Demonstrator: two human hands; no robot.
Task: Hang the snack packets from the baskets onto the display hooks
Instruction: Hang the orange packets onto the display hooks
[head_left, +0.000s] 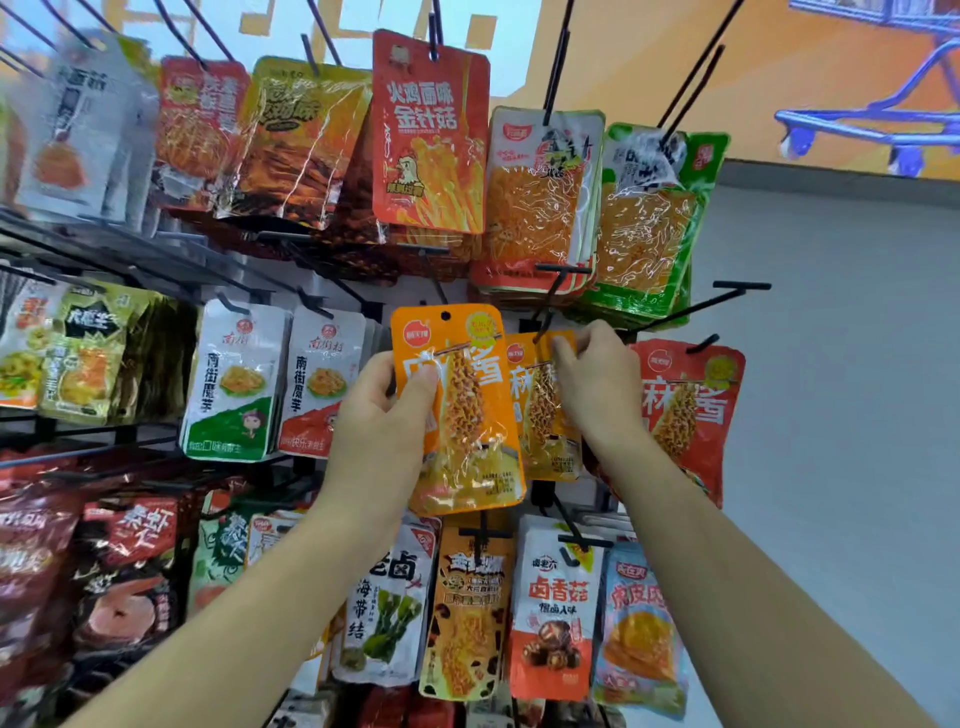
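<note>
My left hand (387, 415) grips the left edge of an orange snack packet (467, 410), held upright in front of the rack with its punched hole at the top. My right hand (597, 379) pinches the top of a second orange packet (543, 415) of the same kind, right at the tip of a black display hook (545, 322). I cannot tell whether that packet's hole is on the hook. A red packet (691, 410) of the same brand hangs on the hook to the right. No basket is in view.
The rack is full of hanging packets: white ones (236, 379) to the left, orange and green ones (644, 218) above, mixed ones (556, 608) below. A bare hook (727, 296) juts out at upper right. Grey floor (841, 415) lies to the right.
</note>
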